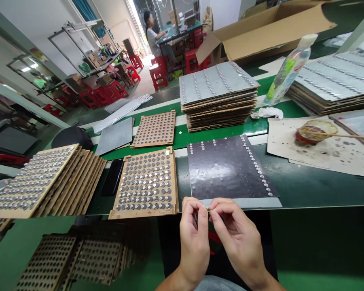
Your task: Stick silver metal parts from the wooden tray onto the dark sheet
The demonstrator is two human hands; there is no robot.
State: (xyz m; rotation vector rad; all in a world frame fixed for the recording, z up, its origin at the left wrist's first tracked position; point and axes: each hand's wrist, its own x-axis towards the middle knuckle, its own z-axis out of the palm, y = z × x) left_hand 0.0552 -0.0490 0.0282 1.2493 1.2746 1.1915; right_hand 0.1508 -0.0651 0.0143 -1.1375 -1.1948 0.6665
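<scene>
**"What are the hands doing?"**

"The left hand (195,240) and the right hand (239,238) are both curled closed, their fingertips (201,205) pinching one small round silver metal disc (208,208) between them. It sits just over the near edge of the glossy black square sheet (224,169)."

**"Does that sheet carry anything?"**

"Yes, rows of small silver discs (256,165) run along its far and right edges."

**"What's around it?"**

"Left of the black sheet, a wooden-framed square tray (145,184) holds dense rows of silver discs. Beyond the sheet rises a tall stack of grey-topped cardboard boards (218,97), also lined with discs. Right of the sheet lies a stained paper mat (294,149) bearing a small round pot with a wooden stick (314,131) laid across it. All of these rest on the green worktop (306,190)."
</scene>
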